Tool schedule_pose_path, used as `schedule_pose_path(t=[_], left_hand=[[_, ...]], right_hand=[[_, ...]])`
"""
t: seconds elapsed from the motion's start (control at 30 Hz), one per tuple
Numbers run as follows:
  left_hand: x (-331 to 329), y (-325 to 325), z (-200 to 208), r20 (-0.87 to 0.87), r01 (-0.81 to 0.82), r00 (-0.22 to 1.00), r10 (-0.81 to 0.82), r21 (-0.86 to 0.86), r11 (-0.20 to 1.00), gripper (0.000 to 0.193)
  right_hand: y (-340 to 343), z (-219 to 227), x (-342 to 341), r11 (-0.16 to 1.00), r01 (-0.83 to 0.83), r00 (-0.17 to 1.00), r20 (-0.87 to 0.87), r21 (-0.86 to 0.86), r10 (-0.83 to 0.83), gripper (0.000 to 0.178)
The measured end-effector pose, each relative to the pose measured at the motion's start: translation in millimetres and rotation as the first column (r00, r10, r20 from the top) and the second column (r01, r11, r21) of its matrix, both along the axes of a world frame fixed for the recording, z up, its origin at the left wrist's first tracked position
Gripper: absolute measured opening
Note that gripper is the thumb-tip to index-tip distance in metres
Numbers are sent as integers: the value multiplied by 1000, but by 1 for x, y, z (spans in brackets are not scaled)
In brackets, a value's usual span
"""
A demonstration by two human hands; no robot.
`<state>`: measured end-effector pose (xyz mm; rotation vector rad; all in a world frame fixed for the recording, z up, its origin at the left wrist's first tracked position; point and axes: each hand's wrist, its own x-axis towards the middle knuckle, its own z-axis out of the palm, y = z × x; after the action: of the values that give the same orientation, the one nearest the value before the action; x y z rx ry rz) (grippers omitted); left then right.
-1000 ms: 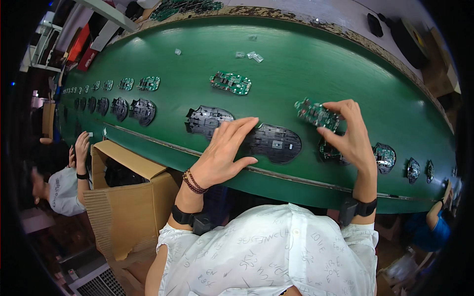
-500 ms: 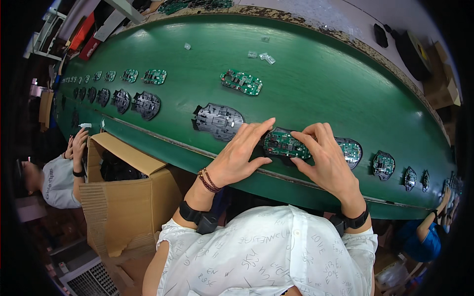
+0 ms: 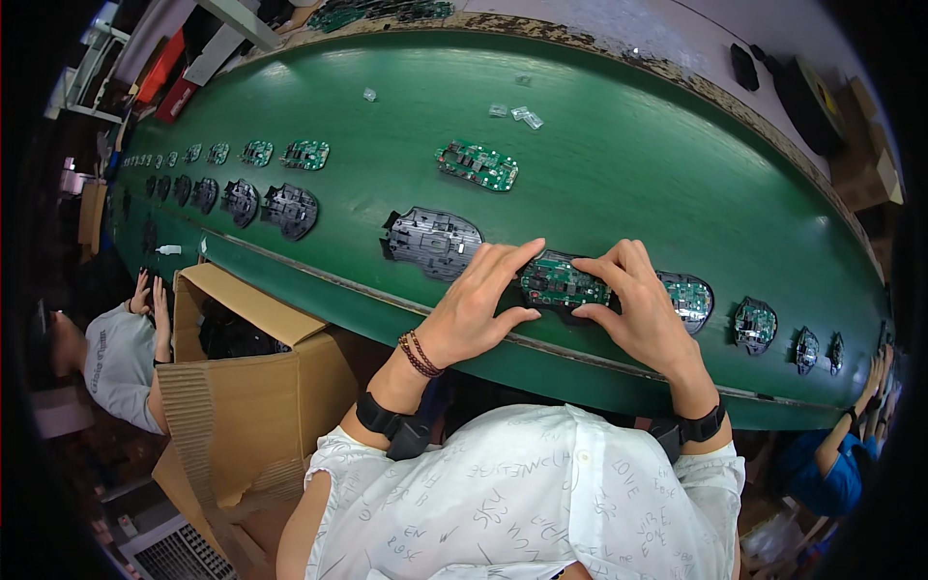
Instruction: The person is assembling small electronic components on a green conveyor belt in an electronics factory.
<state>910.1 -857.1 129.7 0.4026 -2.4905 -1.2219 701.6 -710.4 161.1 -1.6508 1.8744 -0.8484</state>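
Landmark: the green circuit board [image 3: 561, 282] under your hands, lying on a black housing at the near edge of the green belt surface [image 3: 619, 174].

Far left of it, past the belt's edge: a co-worker's hands [image 3: 147, 298] raised beside an open cardboard box [image 3: 246, 387].

Left of the board, along the belt: a row of black housings, the closest one [image 3: 432, 242] bare, with no board in it. Behind and left of your board, a loose green board [image 3: 477, 165] lies alone on the belt.

Change: a second ago your right hand held the board up off the belt, to the right of the housing, while your left lay flat on the housing. Half a second ago both hands had come together over it. Now the board sits down on the housing. Judgement: placing is done and you are at the seating step.

Your left hand [image 3: 476, 307]: fingers spread, tips pressing the board's left edge, not closed around anything.

The board: green, crowded with small components, rounded outline matching the black shell beneath, lying flat as far as can be seen; its near edge is hidden by your fingers.

Your right hand [image 3: 643, 311]: fingers curved, tips pressing the board's right end, gripping nothing.

Right of the board: a housing already fitted with a board [image 3: 688, 295], just beside your right hand, then more fitted units [image 3: 754, 325] trailing off.
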Motion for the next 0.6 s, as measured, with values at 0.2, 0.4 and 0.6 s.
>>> schedule_pose_path(t=[0.2,0.4,0.6], left_hand=[[0,-3,10,51,25,999,-18,-139,990,75],[-29,5,13,-16,106,994,-107,-81,991,65],[-38,5,1,37,146,989,-144,-38,989,55]], right_hand=[[0,0,3,999,39,998,43,-8,-38,55],[2,-4,4,996,54,999,7,-66,-53,70],[12,9,2,999,55,992,-112,4,-54,78]])
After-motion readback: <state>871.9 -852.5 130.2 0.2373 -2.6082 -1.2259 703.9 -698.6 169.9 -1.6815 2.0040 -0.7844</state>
